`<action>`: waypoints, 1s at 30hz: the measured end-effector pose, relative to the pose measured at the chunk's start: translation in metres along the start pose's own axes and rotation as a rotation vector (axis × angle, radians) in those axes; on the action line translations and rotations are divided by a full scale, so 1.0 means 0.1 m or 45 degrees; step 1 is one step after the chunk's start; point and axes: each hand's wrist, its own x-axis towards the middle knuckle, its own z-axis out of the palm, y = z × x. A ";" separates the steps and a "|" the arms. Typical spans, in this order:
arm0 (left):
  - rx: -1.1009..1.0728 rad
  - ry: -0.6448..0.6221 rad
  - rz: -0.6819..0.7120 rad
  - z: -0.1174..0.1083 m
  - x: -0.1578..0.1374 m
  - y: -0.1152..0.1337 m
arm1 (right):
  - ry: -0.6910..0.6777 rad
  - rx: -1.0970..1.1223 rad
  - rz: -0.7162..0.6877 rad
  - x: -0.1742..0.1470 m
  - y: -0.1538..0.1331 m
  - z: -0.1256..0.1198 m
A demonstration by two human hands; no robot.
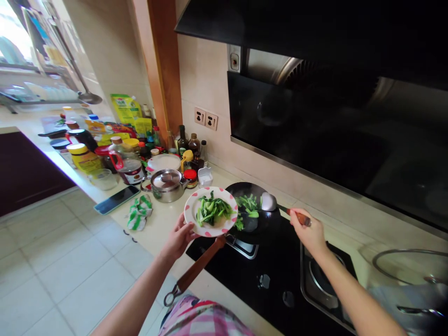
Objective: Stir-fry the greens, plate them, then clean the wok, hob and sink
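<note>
My left hand (182, 234) grips the near-left rim of a white plate (192, 199) with pink dots, held up beside the wok. Cooked leafy greens (214, 209) lie in the middle of it. My right hand (310, 229) is closed round the wooden handle of a spatula (269, 202), whose metal blade is over the far right of the black wok (269, 228). More greens (249, 203) lie in the wok, whose left side the plate partly hides. The wok's wooden handle (201, 263) points toward me, under the plate.
A lidded steel pot (166, 186), a phone (116, 199) and a green-white cloth (139, 212) lie left on the counter, with several bottles and jars behind. A second burner (324, 280) is at right, near a glass lid (413, 263). A black range hood (332, 140) hangs above.
</note>
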 end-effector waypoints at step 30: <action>0.029 0.140 0.064 -0.35 -0.25 0.10 | 0.319 1.375 1.020 -0.93 0.05 1.05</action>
